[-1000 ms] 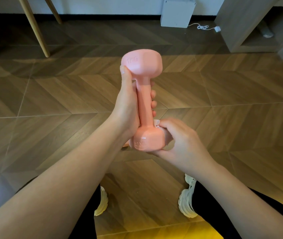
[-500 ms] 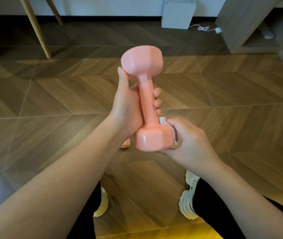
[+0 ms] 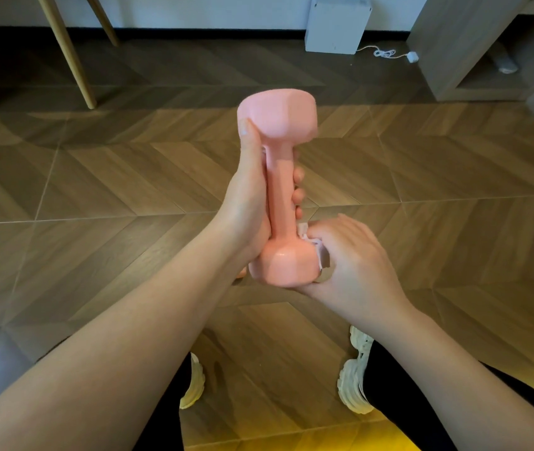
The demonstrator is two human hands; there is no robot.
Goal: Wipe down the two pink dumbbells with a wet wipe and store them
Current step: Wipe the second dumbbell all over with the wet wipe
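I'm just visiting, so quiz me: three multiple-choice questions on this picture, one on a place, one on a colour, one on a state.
1. Where is the wet wipe? A on the floor; B against the lower head of the dumbbell; C on its top head.
2. What colour is the dumbbell? A pink; B blue; C black.
3. What is the left-hand grip doing? A hanging free; B lying flat on the floor; C holding the handle.
Answers: B, the right-hand grip presses it there; A, it is pink all over; C, its fingers curl round the handle.
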